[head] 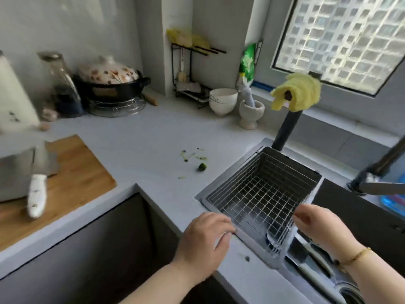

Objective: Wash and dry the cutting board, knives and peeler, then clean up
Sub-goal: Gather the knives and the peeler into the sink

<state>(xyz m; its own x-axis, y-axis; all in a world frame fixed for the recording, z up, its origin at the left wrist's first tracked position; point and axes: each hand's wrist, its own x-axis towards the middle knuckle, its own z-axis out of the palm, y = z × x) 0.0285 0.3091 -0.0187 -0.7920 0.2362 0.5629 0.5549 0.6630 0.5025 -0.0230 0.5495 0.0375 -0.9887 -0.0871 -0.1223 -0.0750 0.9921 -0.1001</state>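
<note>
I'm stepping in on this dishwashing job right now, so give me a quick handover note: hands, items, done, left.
Hands: left hand and right hand both grip the wire basket by its near rim, in the sink.
Items: cleaver lies on the cutting board, on the counter left of the sink.
Done: nothing visibly washed.
Left: all washing and drying, then clear the vegetable scraps.

Soft daylight is coming through the window (341, 40) ahead of me, lighting the pale table (142, 132) evenly. Motion blur is smearing the left edge, and the wide lens is bending lines near the borders.
</note>
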